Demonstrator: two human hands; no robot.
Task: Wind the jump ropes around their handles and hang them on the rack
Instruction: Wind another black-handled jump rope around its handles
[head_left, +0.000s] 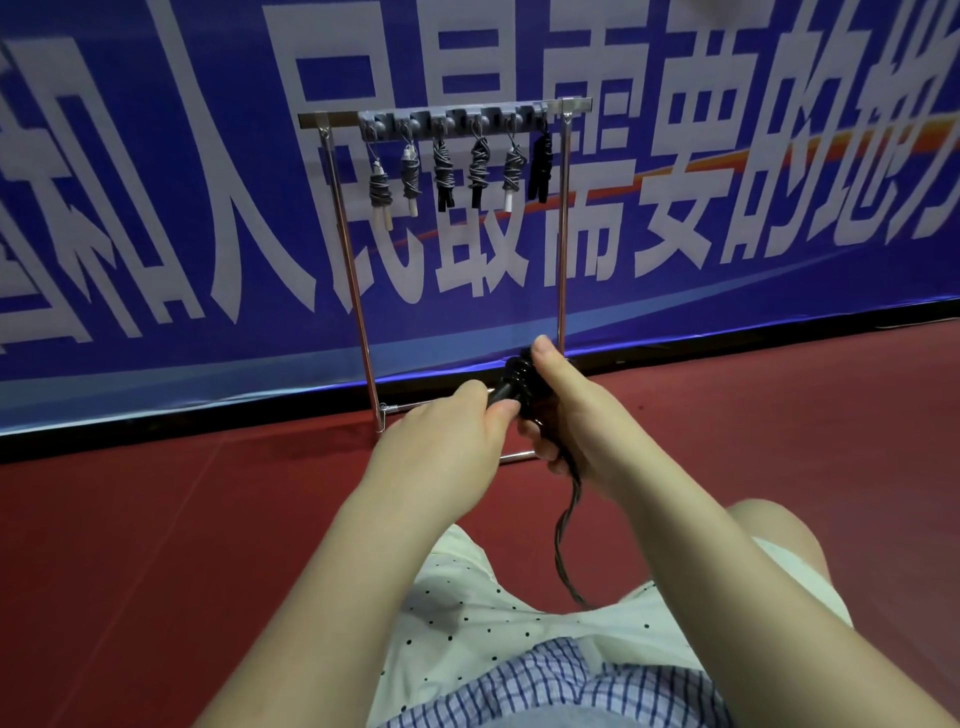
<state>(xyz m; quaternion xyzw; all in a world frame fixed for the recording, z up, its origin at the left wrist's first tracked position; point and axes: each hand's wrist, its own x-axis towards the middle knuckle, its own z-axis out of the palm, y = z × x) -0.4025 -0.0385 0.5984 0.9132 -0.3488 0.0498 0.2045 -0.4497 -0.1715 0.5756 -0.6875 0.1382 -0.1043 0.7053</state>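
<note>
Left to right. On the far rack (562, 218), set on the red floor (156, 519) against the blue banner (156, 208), we count six wound ropes (444, 174) hanging from the hook bar, four wrapped in grey cord and the rightmost one (540, 166) all black.

In the near foreground we see the left hand (447, 431), its fingers curled about the lower left end of the black handles (506, 397). The long axis of the handles runs from near-left to far-right, tilted upward toward the rack. The right hand (561, 405) grips the upper, wound part: its thumb lies along the far side over the black coils (519, 371), its fingers wrap round beneath (their tips are partly hidden).

From under the right hand the loose rope (563, 540) falls toward the lap and passes out of sight at the spotted shorts (467, 597), so we judge winding unfinished. The next turn depends on this: the free cord leaves the bundle on the near side, below the right hand, while the bare handle end sits in the left hand. We expect the right hand, the nearer to the slack, to carry it round.
</note>
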